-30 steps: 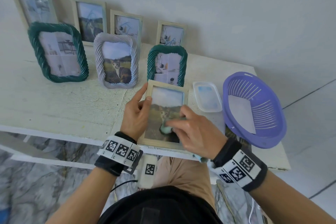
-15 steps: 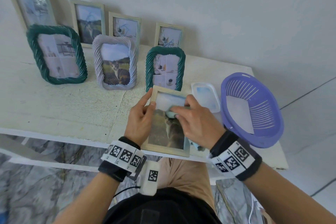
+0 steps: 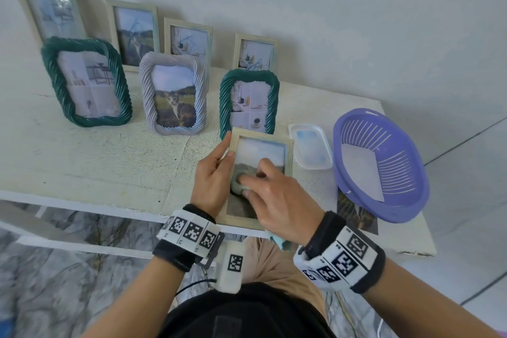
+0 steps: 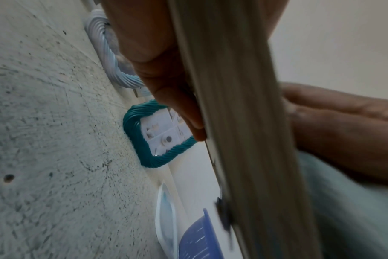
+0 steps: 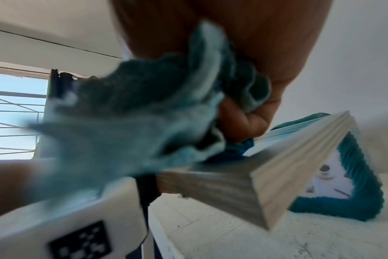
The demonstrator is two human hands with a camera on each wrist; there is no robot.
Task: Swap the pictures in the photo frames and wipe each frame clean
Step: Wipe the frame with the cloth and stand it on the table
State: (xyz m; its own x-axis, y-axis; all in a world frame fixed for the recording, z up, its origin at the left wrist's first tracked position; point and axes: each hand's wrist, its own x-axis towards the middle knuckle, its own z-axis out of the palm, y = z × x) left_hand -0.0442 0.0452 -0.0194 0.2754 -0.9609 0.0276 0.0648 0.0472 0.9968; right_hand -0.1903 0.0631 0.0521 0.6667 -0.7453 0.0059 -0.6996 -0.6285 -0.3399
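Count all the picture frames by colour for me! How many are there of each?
Pale wood frames: 5, four at the wall and one in the person's hands
Green twisty frames: 2
White twisty frame: 1
Total: 8

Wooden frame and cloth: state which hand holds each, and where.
Left hand grips the wooden frame by its left edge. Right hand holds the bunched cloth, pressing it on the glass.
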